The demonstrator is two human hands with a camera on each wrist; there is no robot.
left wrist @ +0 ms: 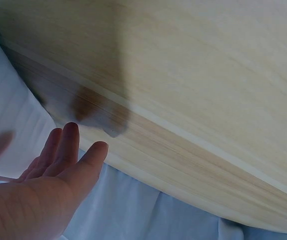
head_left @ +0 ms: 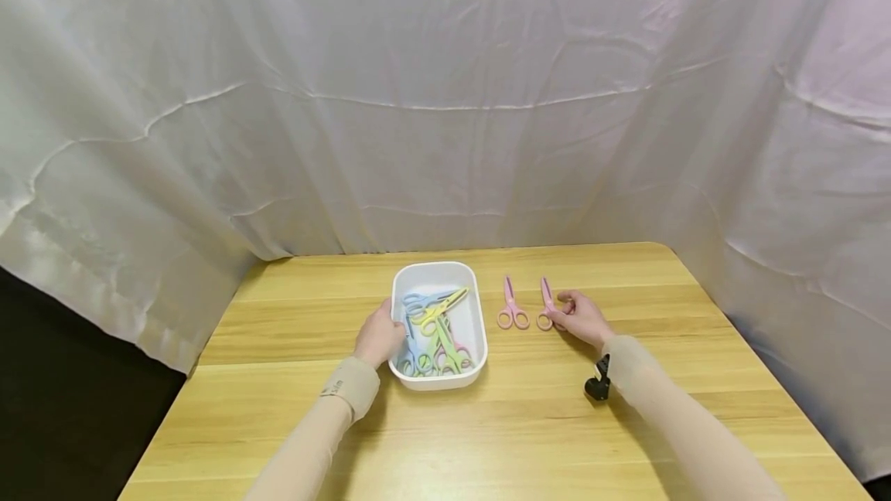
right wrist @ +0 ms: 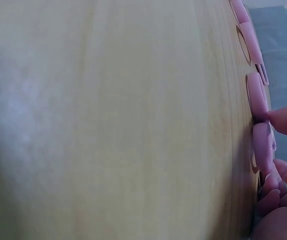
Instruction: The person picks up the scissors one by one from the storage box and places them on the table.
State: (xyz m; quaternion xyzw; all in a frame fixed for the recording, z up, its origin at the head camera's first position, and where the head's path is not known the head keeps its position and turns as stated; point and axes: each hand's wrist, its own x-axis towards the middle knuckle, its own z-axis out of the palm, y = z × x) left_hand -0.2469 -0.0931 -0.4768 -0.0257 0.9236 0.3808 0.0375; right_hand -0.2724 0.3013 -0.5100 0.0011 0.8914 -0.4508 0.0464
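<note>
My left hand [head_left: 381, 336] grips the left wall of a white plastic tray [head_left: 480, 335]. Its fingers [left wrist: 69, 142] lie along the outside of the tray wall [left wrist: 13, 100] in the left wrist view. Inside the tray is a jumble of blue, yellow, green and pink scissors [head_left: 445, 342]. To the right, my right hand [head_left: 583, 322] pinches the handle of a pair of pink scissors [head_left: 546, 300], whose blades point away from me. In the right wrist view a fingertip touches between the two handle loops [right wrist: 257, 97]. Another pair of pink scissors [head_left: 510, 306] lies between it and the tray.
Everything stands on a wood-grain table [head_left: 292, 393] with a rounded far right corner. A pale curtain [head_left: 445, 138] hangs behind and along both sides. On my right wrist sits a small black device [head_left: 599, 381].
</note>
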